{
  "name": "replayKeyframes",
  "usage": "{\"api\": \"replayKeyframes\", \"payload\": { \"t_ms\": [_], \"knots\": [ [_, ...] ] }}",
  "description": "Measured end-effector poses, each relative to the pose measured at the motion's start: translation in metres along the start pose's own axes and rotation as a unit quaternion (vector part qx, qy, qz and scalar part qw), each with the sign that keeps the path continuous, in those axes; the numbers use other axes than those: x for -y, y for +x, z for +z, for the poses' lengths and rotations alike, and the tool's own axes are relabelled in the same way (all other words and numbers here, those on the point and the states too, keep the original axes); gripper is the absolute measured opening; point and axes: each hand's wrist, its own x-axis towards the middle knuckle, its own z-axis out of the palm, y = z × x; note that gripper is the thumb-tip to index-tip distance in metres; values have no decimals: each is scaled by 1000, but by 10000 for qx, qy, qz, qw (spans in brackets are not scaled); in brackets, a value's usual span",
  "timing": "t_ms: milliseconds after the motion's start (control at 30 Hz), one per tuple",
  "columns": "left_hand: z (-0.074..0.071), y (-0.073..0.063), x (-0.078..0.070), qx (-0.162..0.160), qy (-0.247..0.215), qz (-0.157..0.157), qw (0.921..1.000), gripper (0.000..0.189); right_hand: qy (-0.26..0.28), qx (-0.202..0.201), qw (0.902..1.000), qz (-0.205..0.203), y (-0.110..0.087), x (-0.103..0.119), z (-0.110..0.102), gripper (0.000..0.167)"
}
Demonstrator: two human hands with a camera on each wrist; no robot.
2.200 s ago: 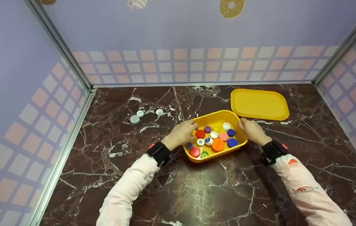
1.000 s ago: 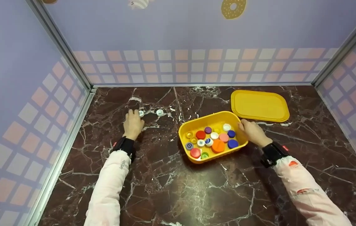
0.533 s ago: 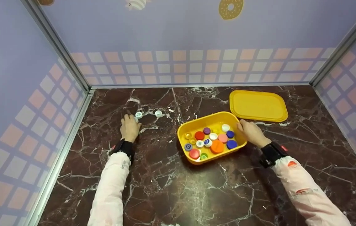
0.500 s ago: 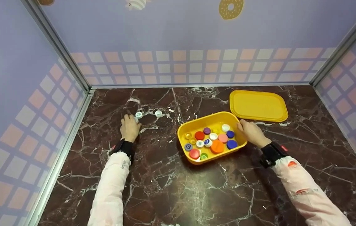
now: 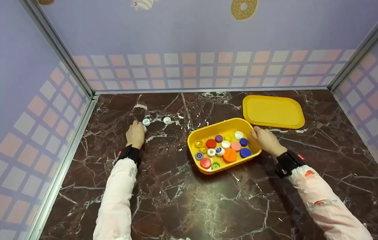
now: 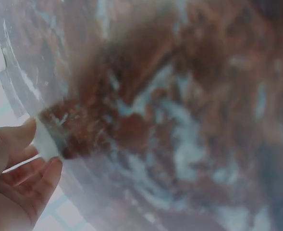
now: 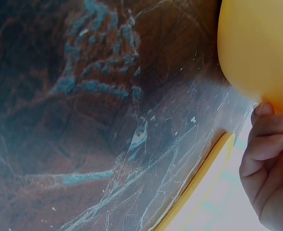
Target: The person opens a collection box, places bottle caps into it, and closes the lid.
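My left hand [image 5: 135, 135], at the left of the table, pinches a pale bottle cap [image 6: 45, 141] between thumb and fingers; in the head view the hand partly covers it. Just beyond it lies a small white cap [image 5: 146, 122], with another white cap [image 5: 167, 120] to the right. The yellow plastic box [image 5: 193, 133] stands open, holding several coloured caps, among them an orange one [image 5: 230, 155] and a red one [image 5: 210, 143]. My right hand [image 5: 268, 140] grips the box's right end, its fingers curled against the wall in the right wrist view.
The box's yellow lid [image 5: 273, 111] lies flat behind it to the right. Patterned panels [image 5: 189, 68] wall the dark marbled tabletop [image 5: 175, 206] at the back and both sides.
My left hand has let go of the box's left end, moved left to the white caps and taken hold of the nearest one. My right hand has stayed on the box.
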Motion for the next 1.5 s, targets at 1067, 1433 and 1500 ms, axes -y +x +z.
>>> {"api": "replayKeyframes", "payload": {
  "t_ms": [1067, 1433, 1500],
  "knots": [
    [-14, -11, -54, 701, 325, 987, 9921, 24, 43, -53, 9999, -91, 1, 0, 0, 21],
    [-38, -33, -122, 172, 37, 2304, 9729, 32, 22, -122, 9998, -131, -1, -2, 1, 21],
    [-42, -38, -132, 198, 8, 2497, 9681, 32, 35, -105, 9999, -126, 0, -2, 0, 21]
  ]
}}
